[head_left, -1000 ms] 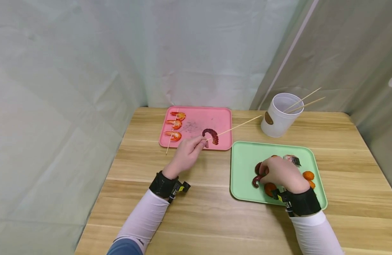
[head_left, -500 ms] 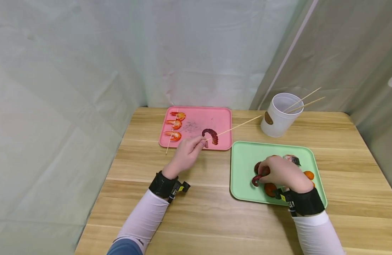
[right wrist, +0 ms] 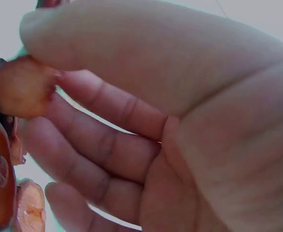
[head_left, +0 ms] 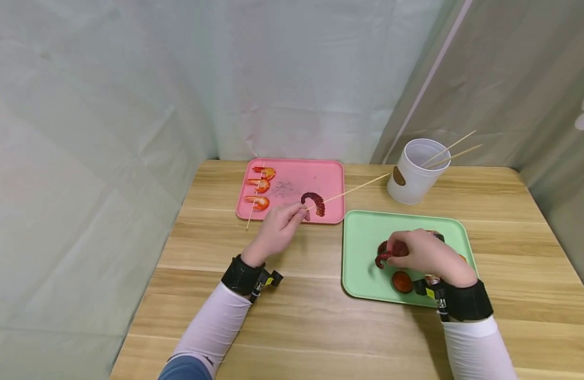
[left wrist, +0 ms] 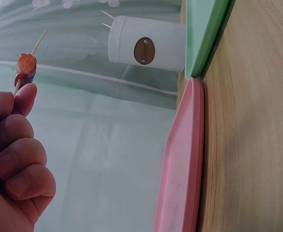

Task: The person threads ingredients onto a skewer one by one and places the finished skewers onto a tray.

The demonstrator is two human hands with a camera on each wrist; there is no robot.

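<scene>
My left hand (head_left: 276,232) pinches a bamboo skewer (head_left: 360,186) near one end, its point slanting up to the right. A dark red octopus tentacle (head_left: 319,205) is threaded on it, in front of the pink tray; its pale cut end (left wrist: 26,64) faces the left wrist camera. Over the green tray (head_left: 359,248), my right hand (head_left: 430,256) pinches another tentacle (head_left: 381,259) between thumb and fingers, with the curled tip sticking out leftward. Its pale cut end (right wrist: 23,87) shows in the right wrist view. Behind it lies a further dark red piece, partly hidden.
On the pink tray (head_left: 316,174), a skewer of three shrimps (head_left: 260,203) lies at the left. A white bucket (head_left: 413,179) with two skewers stands behind the green tray. A round reddish-brown piece (head_left: 402,282) lies beneath my right wrist; my hand covers other food.
My right hand has lifted the tentacle slightly, away from the round piece, and its wrist has shifted right. The left hand has stayed in place with the skewer.
</scene>
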